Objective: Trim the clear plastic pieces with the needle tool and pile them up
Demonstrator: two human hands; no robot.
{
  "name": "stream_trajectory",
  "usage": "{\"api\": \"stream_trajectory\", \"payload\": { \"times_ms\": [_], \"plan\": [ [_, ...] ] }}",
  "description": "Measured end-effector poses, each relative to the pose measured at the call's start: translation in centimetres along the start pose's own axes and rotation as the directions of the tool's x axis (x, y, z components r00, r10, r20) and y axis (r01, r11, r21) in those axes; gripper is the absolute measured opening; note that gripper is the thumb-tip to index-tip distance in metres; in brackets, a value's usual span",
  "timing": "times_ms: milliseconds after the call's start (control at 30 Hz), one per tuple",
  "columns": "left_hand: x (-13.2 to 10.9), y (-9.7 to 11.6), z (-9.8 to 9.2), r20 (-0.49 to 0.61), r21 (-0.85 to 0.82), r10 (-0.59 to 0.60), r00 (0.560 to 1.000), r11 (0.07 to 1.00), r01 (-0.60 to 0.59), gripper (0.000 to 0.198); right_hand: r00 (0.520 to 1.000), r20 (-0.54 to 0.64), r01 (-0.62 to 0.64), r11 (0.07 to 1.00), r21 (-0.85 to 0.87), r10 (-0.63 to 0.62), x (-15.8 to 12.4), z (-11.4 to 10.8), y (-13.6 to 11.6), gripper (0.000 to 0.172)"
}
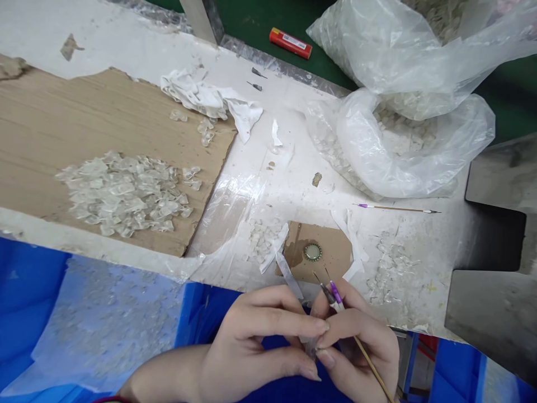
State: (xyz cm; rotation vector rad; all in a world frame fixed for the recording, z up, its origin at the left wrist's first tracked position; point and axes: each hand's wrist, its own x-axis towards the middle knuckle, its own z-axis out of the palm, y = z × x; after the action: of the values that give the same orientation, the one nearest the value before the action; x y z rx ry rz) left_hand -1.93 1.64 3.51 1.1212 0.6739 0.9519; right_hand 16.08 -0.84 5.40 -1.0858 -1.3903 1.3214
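Observation:
My left hand (251,347) pinches a small grey translucent flake (311,348) between thumb and fingertips. My right hand (361,336) is shut on a thin wooden pick (369,364) with a purple collar (335,292) and a dark needle tip, which points up past the flake. The two hands nearly touch at the fingertips. Just beyond them, a round metal bezel (312,252) lies on a small cardboard square (331,263). A large heap of clear flakes (123,193) rests on a cardboard sheet (84,123) to the left.
Bulging plastic bags of flakes (403,151) fill the back right. A second pick (396,209) lies on the white-crusted table (293,196), near a crumpled white cloth (210,98). A blue crate (113,330) sits below the near edge, with grey metal plates (495,313) at right.

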Motion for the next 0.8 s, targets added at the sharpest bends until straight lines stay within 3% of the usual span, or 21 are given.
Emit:
{"api": "stream_trajectory", "payload": {
  "times_ms": [500,800],
  "plan": [
    [0.18,0.45,-0.11,0.069,0.171,0.077,0.995,0.981,-0.088,0.026,1.0,0.007,0.02,0.999,0.035,-0.02,-0.02,-0.27,-0.04,0.015],
    [0.12,0.7,-0.36,0.123,0.243,0.128,0.984,0.958,-0.155,0.036,0.999,0.009,0.036,0.999,-0.024,-0.035,-0.02,-0.39,-0.25,0.013]
  ]
}}
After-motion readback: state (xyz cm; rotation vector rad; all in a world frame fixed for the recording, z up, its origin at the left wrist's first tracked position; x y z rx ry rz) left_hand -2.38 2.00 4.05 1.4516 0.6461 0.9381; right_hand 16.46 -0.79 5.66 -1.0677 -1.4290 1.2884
